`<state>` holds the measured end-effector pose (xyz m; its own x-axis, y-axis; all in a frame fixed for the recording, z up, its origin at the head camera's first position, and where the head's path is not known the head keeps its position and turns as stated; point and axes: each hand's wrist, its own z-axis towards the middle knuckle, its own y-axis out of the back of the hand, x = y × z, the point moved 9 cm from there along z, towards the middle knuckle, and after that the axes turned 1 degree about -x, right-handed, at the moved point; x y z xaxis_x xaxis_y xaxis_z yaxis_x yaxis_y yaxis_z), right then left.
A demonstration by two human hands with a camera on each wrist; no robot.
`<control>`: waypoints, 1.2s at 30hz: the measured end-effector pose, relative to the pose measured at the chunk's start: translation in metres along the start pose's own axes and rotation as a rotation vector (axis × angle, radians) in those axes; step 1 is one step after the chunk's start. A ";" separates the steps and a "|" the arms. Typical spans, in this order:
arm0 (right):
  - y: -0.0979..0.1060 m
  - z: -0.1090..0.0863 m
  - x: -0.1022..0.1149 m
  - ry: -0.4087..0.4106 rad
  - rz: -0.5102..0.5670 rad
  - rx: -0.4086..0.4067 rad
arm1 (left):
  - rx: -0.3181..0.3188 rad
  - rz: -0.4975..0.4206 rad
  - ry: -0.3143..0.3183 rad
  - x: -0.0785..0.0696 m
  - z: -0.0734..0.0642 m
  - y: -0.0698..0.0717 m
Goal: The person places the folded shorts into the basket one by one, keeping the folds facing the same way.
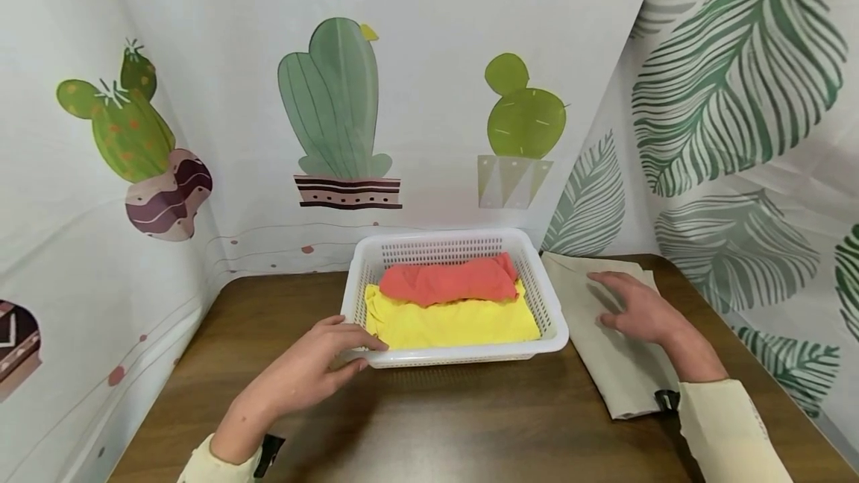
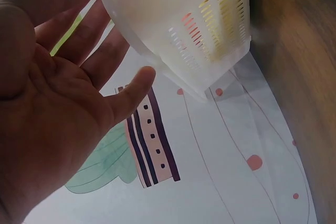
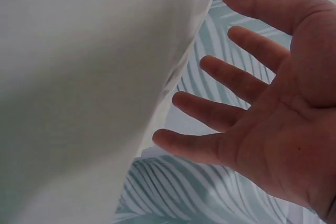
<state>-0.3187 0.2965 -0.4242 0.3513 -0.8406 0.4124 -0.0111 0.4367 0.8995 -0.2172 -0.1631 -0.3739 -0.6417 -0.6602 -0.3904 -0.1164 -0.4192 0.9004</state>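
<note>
My left hand (image 1: 322, 364) is at the front left corner of a white plastic basket (image 1: 463, 355), its fingers touching the rim. In the left wrist view the fingers (image 2: 105, 61) are fairly straight beside the basket's slotted wall (image 2: 157, 19). A folded yellow cloth (image 1: 456, 325) lies in the basket, with a folded red cloth (image 1: 450, 283) partly on top of it towards the back. Over a folded beige cloth (image 1: 614, 341), my right hand (image 1: 634, 308) hovers with fingers spread. The right wrist view shows its fingertips near the beige cloth (image 3: 79, 103), holding nothing.
The brown wooden table (image 1: 436, 423) bears the basket and the beige cloth, which lies right of the basket. White hangings (image 1: 436, 118) with printed cacti and leaves stand behind and beside the table. A black band (image 1: 268, 455) is at my left wrist.
</note>
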 end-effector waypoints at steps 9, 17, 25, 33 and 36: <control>-0.010 0.000 -0.008 -0.001 0.026 0.029 | 0.011 0.003 0.004 0.000 0.000 0.000; -0.015 -0.001 -0.005 -0.008 -0.008 0.057 | 0.000 0.001 0.010 0.000 0.001 0.001; -0.021 0.000 -0.006 -0.006 -0.036 0.072 | 0.001 -0.029 0.013 0.001 0.000 0.000; -0.020 -0.002 -0.001 0.018 -0.075 0.069 | -0.007 -0.027 -0.002 0.000 0.000 0.000; -0.021 -0.002 0.001 0.023 -0.073 0.083 | -0.009 -0.024 -0.004 0.000 0.000 0.000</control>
<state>-0.3161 0.2875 -0.4431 0.3757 -0.8612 0.3424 -0.0616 0.3454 0.9364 -0.2171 -0.1631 -0.3734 -0.6420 -0.6472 -0.4110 -0.1253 -0.4403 0.8891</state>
